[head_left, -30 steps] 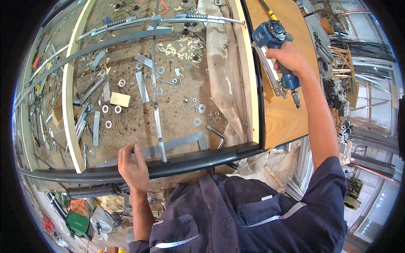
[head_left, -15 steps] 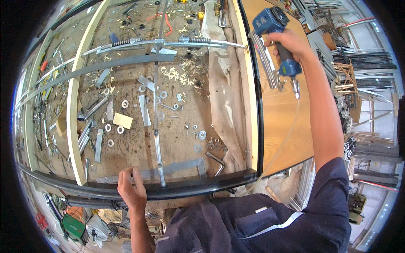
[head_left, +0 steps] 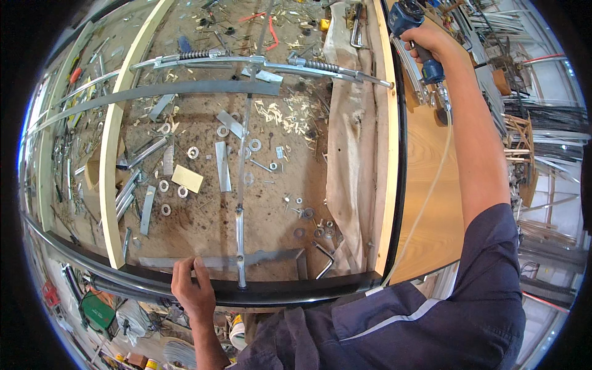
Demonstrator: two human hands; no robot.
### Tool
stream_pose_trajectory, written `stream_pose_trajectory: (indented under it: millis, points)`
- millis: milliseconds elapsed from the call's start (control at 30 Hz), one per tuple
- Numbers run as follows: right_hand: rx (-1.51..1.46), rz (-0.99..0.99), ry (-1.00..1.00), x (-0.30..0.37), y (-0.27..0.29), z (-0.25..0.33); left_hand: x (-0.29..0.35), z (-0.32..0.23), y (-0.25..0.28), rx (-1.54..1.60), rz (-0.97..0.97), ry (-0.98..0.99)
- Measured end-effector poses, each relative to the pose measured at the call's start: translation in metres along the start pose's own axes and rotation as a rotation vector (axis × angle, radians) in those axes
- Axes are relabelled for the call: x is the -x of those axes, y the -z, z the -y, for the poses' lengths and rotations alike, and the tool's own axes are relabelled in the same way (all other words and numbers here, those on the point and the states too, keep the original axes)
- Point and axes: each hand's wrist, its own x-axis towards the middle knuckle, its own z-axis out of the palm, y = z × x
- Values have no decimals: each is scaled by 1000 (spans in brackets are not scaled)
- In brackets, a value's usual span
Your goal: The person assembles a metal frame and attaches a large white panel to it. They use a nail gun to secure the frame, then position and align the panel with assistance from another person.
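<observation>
High on the right, my right hand (head_left: 435, 40) is closed round the handle of a blue pneumatic nail gun (head_left: 433, 73). An air hose (head_left: 427, 206) runs down from its lower end. The gun is over the wood-grain board (head_left: 425, 185), just right of the frame's pale wood strip (head_left: 387, 179); I cannot tell whether it touches either. At the near edge, my left hand (head_left: 192, 285) rests by the black frame rail (head_left: 277, 295), its fingers loosely bent and nothing visible in them. Across the frame run metal rods with springs (head_left: 311, 63) and a flat grey metal strip (head_left: 185, 89).
Inside the frame, the worktop (head_left: 185, 228) is littered with washers, bolts and metal plates, a yellowish block (head_left: 187, 178), wood shavings (head_left: 283, 117) and a hex key (head_left: 325, 260). Metal stock (head_left: 549, 148) is stacked at the right. A green box (head_left: 98, 313) is at lower left.
My right hand has carried the nail gun farther away, toward the top of the view. The view has shifted a little; my left hand stays by the near rail.
</observation>
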Motion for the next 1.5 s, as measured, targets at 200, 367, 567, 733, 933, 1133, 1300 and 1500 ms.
stream_pose_trajectory:
  millis: [200,367,567,733,933,1133,1300,1500]
  points:
    - [5,-97,35,1,5,19,-4,2,-1,25,-1,-28]
    - [-67,-22,25,-31,9,7,-2,2,2,63,-78,-93]
    - [-141,98,49,4,4,-33,-6,5,8,44,-115,-148]
    - [-361,219,130,172,-69,17,9,14,12,99,-195,-189]
    - [-545,393,327,375,-142,42,7,16,9,255,-339,-299]
    - [-624,584,384,531,-209,34,46,32,36,686,-405,-210]
    - [-510,494,334,635,-264,6,211,124,77,623,-152,-79]
    - [-599,613,478,714,-378,19,398,244,100,590,314,303]
